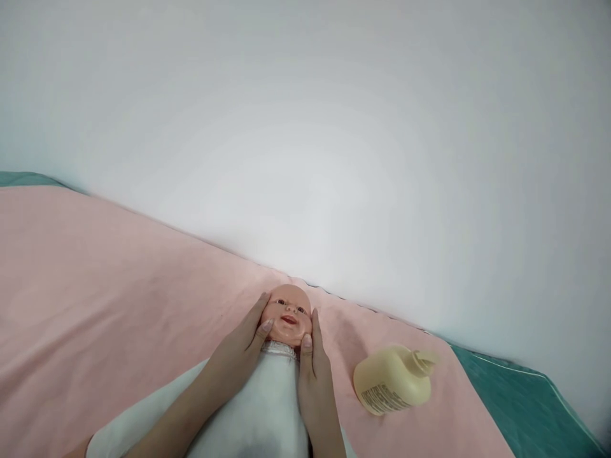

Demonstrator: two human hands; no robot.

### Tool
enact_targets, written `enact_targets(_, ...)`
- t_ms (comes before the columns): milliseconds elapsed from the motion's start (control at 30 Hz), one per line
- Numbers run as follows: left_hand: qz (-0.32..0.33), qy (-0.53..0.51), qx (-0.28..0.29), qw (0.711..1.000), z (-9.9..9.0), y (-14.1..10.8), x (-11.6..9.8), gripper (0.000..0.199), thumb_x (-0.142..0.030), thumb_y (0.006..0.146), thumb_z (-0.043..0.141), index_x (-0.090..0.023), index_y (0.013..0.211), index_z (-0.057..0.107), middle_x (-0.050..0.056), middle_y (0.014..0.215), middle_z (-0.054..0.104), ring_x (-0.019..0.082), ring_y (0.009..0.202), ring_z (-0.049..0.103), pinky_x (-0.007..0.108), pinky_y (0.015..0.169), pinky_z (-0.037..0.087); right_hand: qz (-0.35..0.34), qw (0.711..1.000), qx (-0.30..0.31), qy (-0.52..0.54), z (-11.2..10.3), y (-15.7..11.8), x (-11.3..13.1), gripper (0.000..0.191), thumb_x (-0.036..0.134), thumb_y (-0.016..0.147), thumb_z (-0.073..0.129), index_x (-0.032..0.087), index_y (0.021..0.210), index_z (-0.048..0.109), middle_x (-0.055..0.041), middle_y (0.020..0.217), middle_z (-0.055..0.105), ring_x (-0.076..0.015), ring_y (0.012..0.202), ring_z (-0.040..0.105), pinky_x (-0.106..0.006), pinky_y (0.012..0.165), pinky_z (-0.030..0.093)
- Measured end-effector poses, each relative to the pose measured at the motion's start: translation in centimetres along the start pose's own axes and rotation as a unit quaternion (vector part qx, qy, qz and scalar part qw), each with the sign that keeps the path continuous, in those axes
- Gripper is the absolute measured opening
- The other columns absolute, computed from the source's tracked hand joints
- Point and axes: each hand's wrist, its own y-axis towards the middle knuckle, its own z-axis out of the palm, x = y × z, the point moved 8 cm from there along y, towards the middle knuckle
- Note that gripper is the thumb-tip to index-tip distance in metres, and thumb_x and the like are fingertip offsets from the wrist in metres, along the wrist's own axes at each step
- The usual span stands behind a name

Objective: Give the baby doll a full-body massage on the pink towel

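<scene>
A baby doll [287,313] lies face up at the lower middle, dressed in a white garment [258,407] with a lacy collar. My left hand [245,343] cups the left side of its head, thumb against the cheek near the chin. On the other side, my right hand [314,362] rests along the cheek with its thumb by the jaw. The doll's head is held between both palms. To the right of my right hand stands a pale yellow pump bottle [389,380] with small printed text.
A pink cloth [119,280] covers the surface under the doll and bottle. Green fabric [525,397] shows at the right and at the far left edge. A plain white wall [305,127] rises behind.
</scene>
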Motion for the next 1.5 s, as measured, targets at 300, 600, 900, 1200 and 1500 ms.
enact_targets(300,-0.022,-0.017,-0.005,1.0,-0.5,-0.6,-1.2,0.072,-0.056,0.089,0.046,-0.027,0.15,0.024,0.004,0.154,0.029,0.027,0.138,0.032,0.041,0.11,0.034,-0.001,0.999,-0.005,-0.034,-0.1,-0.2,0.2,0.072,0.064,0.092,0.032,0.026,0.151,0.02,-0.0033,0.15,0.034,-0.0231,0.137,0.035,-0.043,0.112,0.029)
enact_targets(600,-0.008,-0.034,-0.014,0.999,0.0,-0.1,0.4,0.08,-0.054,0.082,0.058,-0.027,0.15,0.024,0.007,0.152,0.032,0.03,0.136,0.036,0.044,0.106,0.04,-0.011,0.999,-0.008,-0.039,0.1,-0.3,0.3,0.078,0.058,0.088,0.048,0.023,0.151,0.017,-0.0056,0.15,0.034,-0.0263,0.136,0.035,-0.042,0.106,0.038)
enact_targets(900,-0.02,-0.014,0.005,1.0,-0.3,-0.2,-0.2,0.064,-0.052,0.094,0.038,-0.031,0.151,0.02,0.0,0.155,0.025,0.025,0.14,0.028,0.045,0.114,0.027,0.0,0.998,0.005,-0.057,0.1,-0.1,0.0,0.072,0.063,0.092,0.031,0.028,0.152,0.012,-0.0015,0.152,0.03,-0.022,0.138,0.033,-0.041,0.111,0.031)
enact_targets(1200,-0.021,-0.067,-0.014,0.997,-0.8,-0.2,-0.9,0.06,-0.055,0.096,0.03,-0.025,0.147,0.033,0.0,0.153,0.032,0.02,0.14,0.029,0.037,0.115,0.027,0.01,1.0,-0.006,-0.014,-0.1,0.0,-0.1,0.071,0.067,0.092,0.025,0.026,0.15,0.021,-0.0002,0.152,0.03,-0.0205,0.14,0.029,-0.039,0.112,0.029)
enact_targets(1500,-0.017,-0.02,-0.008,1.0,-0.3,-0.1,-0.1,0.076,-0.056,0.086,0.052,-0.026,0.15,0.024,0.002,0.154,0.029,0.026,0.139,0.03,0.042,0.113,0.03,0.016,1.0,-0.011,-0.023,0.1,-0.4,0.6,0.08,0.057,0.087,0.051,0.027,0.151,0.015,-0.0035,0.149,0.037,-0.025,0.135,0.037,-0.042,0.107,0.036)
